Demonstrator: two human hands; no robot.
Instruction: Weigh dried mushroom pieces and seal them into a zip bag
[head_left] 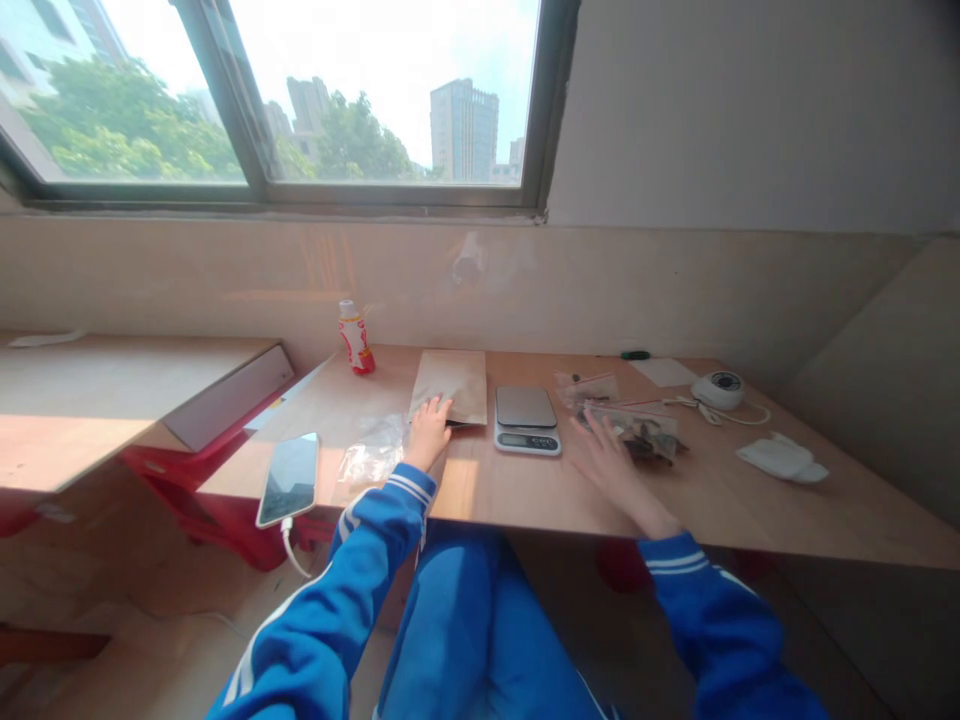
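My left hand (430,432) rests with fingers stretched out on the near edge of a brown paper bag (457,380) lying flat on the table. Just left of that hand is a clear plastic bag (369,450). A kitchen scale (526,415) with a bare steel plate stands between my hands; its display is too small to read. My right hand (606,462) is spread, palm down, with nothing in it. It is beside a zip bag (649,432) of dark pieces, partly covering it. Behind lies another small zip bag (589,388).
A phone (291,480) with a charging cable lies at the table's left edge, and a bottle (355,338) stands behind it. To the right are a white camera (718,390) with its cable, white paper (664,372), a green object (635,355) and a crumpled white item (782,458).
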